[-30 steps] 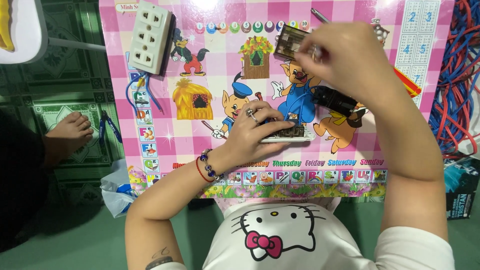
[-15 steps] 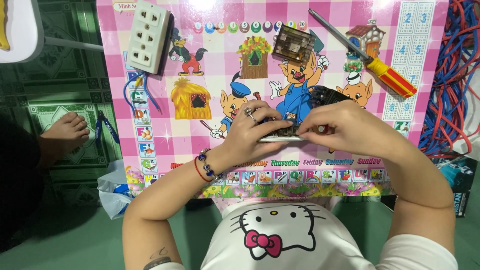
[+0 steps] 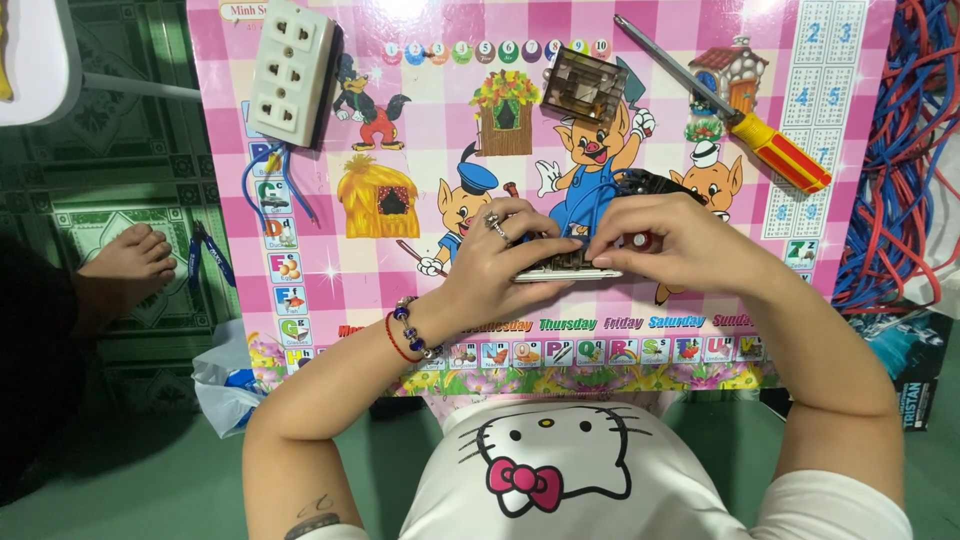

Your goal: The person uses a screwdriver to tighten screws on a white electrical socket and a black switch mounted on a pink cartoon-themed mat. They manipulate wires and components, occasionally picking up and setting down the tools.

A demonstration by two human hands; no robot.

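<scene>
Both hands are meeting at the centre of the pink cartoon desk (image 3: 300, 290). The left hand (image 3: 495, 265) and right hand (image 3: 670, 240) are each pinching the flat white socket plate (image 3: 565, 268), grips pressed together on it. A screwdriver (image 3: 745, 125) is lying well apart.

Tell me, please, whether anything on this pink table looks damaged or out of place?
The white socket block at the table's far left corner has loose blue wires trailing from it, connected to nothing visible. A small brown part lies detached beside a screwdriver. Both hands grip a flat white piece.
</scene>
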